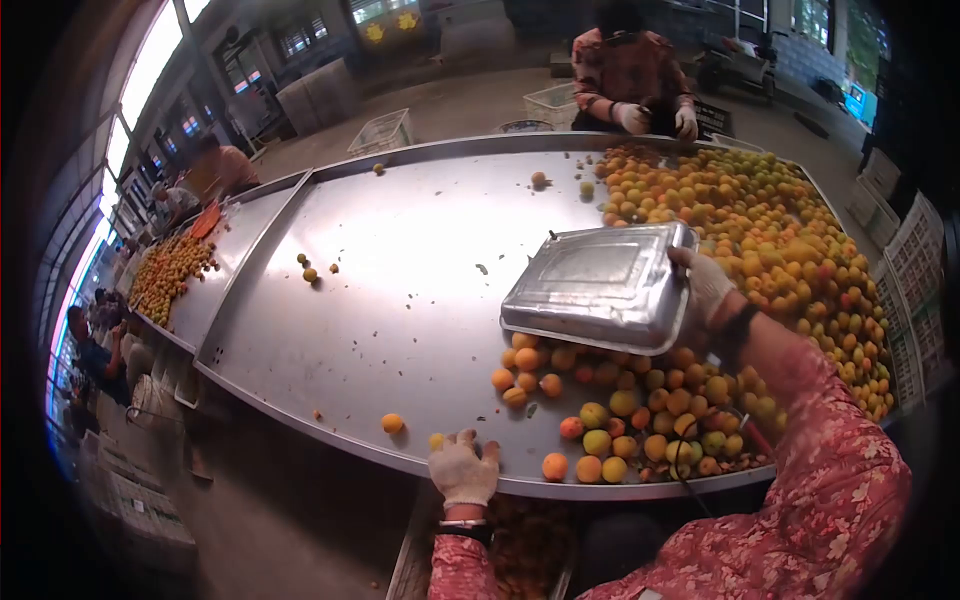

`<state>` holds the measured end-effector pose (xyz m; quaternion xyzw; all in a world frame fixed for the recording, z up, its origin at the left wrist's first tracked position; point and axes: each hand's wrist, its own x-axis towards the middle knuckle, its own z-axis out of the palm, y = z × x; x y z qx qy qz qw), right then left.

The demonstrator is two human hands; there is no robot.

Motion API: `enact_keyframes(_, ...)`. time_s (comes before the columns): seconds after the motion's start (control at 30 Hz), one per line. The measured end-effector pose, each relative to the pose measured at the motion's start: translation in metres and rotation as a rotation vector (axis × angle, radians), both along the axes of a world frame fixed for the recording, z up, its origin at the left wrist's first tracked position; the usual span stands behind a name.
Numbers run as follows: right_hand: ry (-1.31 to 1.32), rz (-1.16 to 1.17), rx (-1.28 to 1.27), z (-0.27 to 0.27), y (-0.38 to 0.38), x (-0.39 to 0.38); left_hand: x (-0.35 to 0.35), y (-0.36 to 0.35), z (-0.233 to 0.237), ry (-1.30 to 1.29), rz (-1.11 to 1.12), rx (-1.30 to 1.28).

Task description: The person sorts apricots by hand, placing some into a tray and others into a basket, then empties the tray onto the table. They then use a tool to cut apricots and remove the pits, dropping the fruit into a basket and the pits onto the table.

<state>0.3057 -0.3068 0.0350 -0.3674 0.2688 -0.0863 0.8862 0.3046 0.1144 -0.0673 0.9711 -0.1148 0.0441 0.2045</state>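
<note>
My right hand (706, 287), in a pale glove, grips the right edge of a shiny metal tray (600, 280). The tray is tilted with its underside towards me, above the steel table (380, 290). Loose apricots (655, 405) lie below and to the right of it, and the tray hides some of them. My left hand (465, 470), also gloved, is at the table's near rim with its fingers apart. A small yellow apricot (437, 440) sits right by its fingertips, and an orange apricot (392, 423) lies a little further left.
A large heap of apricots (790, 270) covers the table's right end. A co-worker (630, 75) with gloved hands is across the table. Another apricot pile (170, 278) lies on the left section, beyond a raised divider (255, 255). Crates (382, 132) stand on the floor behind.
</note>
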Motion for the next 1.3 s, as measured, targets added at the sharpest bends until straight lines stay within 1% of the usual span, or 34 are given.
enact_keyframes(0.03, -0.010, 0.013, 0.091, -0.007, -0.013, -0.024, -0.001, 0.003, -0.002, 0.004, -0.019, 0.000)
enact_keyframes(0.07, -0.040, -0.058, 0.054, -0.013, -0.022, -0.046, 0.005, 0.010, -0.011, -0.123, -0.039, 0.116)
enact_keyframes(0.1, -0.128, -0.068, 0.152, 0.016, -0.006, -0.073, 0.015, 0.017, -0.017, -0.249, -0.066, 0.228)
enact_keyframes(0.17, -0.207, -0.100, -0.037, 0.029, -0.036, -0.116, 0.048, 0.043, -0.018, -0.175, 0.073, 0.306)
enact_keyframes(0.23, -0.162, -0.162, -0.054, 0.034, -0.046, -0.164, 0.078, 0.061, 0.002, -0.028, 0.325, 0.299)
enact_keyframes(0.3, -0.193, -0.219, -0.077, 0.043, -0.050, -0.190, 0.087, 0.060, 0.022, 0.263, 0.323, 0.391)
enact_keyframes(0.4, -0.268, -0.297, -0.117, 0.052, -0.062, -0.223, 0.087, 0.045, 0.034, 0.259, 0.316, 0.441)
enact_keyframes(0.43, -0.296, -0.320, -0.133, 0.050, -0.072, -0.236, 0.090, 0.051, 0.022, 0.263, 0.314, 0.447)
enact_keyframes(0.47, -0.293, -0.420, -0.188, 0.017, -0.098, -0.252, 0.097, 0.063, 0.001, 0.180, 0.297, 0.349)
enact_keyframes(0.5, -0.293, -0.426, -0.183, 0.005, -0.100, -0.261, 0.101, 0.065, -0.002, 0.094, 0.278, 0.251)
enact_keyframes(0.57, -0.148, -0.458, -0.096, -0.018, -0.100, -0.279, 0.106, 0.063, 0.004, 0.113, 0.298, 0.267)
enact_keyframes(0.63, -0.056, -0.580, -0.258, -0.052, -0.102, -0.289, 0.106, 0.056, 0.009, 0.135, 0.317, 0.288)
enact_keyframes(0.73, -0.067, -0.582, -0.193, -0.065, -0.109, -0.303, 0.097, 0.043, 0.007, 0.188, 0.353, 0.304)
enact_keyframes(0.8, -0.092, -0.578, -0.163, -0.073, -0.112, -0.304, 0.082, 0.019, 0.007, 0.198, 0.127, 0.211)
enact_keyframes(0.83, -0.112, -0.558, -0.161, -0.075, -0.114, -0.304, 0.077, 0.004, 0.015, 0.192, 0.121, 0.218)
enact_keyframes(0.9, -0.128, -0.545, -0.167, -0.078, -0.117, -0.309, 0.068, -0.031, 0.032, 0.386, -0.209, 0.209)
enact_keyframes(0.93, -0.112, -0.564, -0.192, -0.080, -0.118, -0.308, 0.068, -0.049, 0.039, 0.388, -0.213, 0.206)
enact_keyframes(1.0, -0.097, -0.581, -0.215, -0.081, -0.118, -0.307, 0.077, -0.087, 0.055, 0.070, -0.225, 0.244)
enact_keyframes(1.07, -0.080, -0.595, -0.251, -0.080, -0.117, -0.305, 0.089, -0.134, 0.060, 0.031, -0.282, 0.069)
enact_keyframes(1.13, -0.074, -0.589, -0.266, -0.080, -0.117, -0.305, 0.101, -0.183, 0.059, -0.126, -0.555, 0.093)
enact_keyframes(1.2, -0.067, -0.584, -0.292, -0.078, -0.114, -0.303, 0.112, -0.222, 0.041, -0.213, -0.729, 0.193)
enact_keyframes(1.27, -0.038, -0.620, -0.279, -0.074, -0.110, -0.301, 0.120, -0.241, 0.010, -0.214, -0.726, 0.191)
enact_keyframes(1.3, -0.033, -0.620, -0.290, -0.077, -0.113, -0.304, 0.120, -0.249, 0.005, -0.212, -0.725, 0.205)
